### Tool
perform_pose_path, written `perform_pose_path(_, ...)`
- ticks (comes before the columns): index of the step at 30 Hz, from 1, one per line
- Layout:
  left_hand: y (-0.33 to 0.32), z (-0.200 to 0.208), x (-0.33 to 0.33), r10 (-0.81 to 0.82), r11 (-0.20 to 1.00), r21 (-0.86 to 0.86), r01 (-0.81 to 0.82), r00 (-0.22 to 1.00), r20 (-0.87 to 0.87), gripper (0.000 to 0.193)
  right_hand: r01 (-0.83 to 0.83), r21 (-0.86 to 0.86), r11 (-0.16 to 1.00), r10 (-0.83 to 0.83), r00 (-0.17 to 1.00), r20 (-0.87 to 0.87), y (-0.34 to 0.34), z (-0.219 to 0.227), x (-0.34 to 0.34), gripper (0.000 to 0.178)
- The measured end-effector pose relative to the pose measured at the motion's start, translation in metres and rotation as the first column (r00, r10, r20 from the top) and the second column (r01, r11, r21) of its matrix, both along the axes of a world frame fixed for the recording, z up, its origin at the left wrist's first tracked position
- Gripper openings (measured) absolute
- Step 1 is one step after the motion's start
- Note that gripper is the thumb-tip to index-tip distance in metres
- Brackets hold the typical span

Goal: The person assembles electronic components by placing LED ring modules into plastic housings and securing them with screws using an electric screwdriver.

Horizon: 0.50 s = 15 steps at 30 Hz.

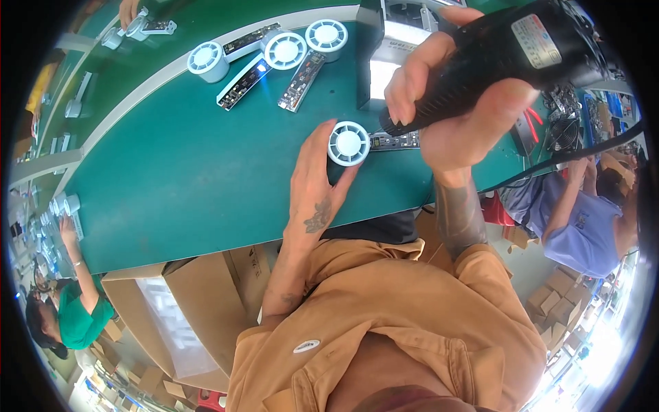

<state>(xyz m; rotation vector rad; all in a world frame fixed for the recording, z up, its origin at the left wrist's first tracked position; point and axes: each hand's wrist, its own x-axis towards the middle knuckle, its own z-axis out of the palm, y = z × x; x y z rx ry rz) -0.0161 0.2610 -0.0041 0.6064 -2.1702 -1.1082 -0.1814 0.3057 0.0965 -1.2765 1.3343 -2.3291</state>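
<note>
My left hand (310, 180) is wrapped round a white, round, fan-like head (349, 143) with a spoked grille, holding it at the green tabletop. A narrow circuit board (398, 141) extends from this head toward the right. Over that board, my right hand (458, 130) grips a black electric screwdriver (501, 58), its ribbed nose pointing down and left. The tip seems close to the board; whether it touches a screw I cannot tell. A black cord (576, 155) runs off at the right.
Several similar white heads (285, 51) with boards lie farther back; one board (244, 84) shows a blue light. A boxy metal device (398, 48) stands behind the screwdriver. Red-handled pliers (533, 120) lie right. An open carton (199, 302) is below the table edge. Other people work on both sides.
</note>
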Motion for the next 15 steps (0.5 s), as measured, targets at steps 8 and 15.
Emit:
perform_pose_path(8,0.0,0.001,0.001,-0.012,1.0,-0.007,0.012,1.0,-0.012,0.065,0.038,0.22,0.975,-0.054,0.996,0.07,0.003,0.0,0.004,0.095)
perform_pose_path(15,0.002,-0.003,0.001,0.014,1.0,0.017,-0.014,1.0,0.006,0.066,0.014,0.224,0.975,-0.017,1.0,0.011,0.001,0.001,0.011,0.093)
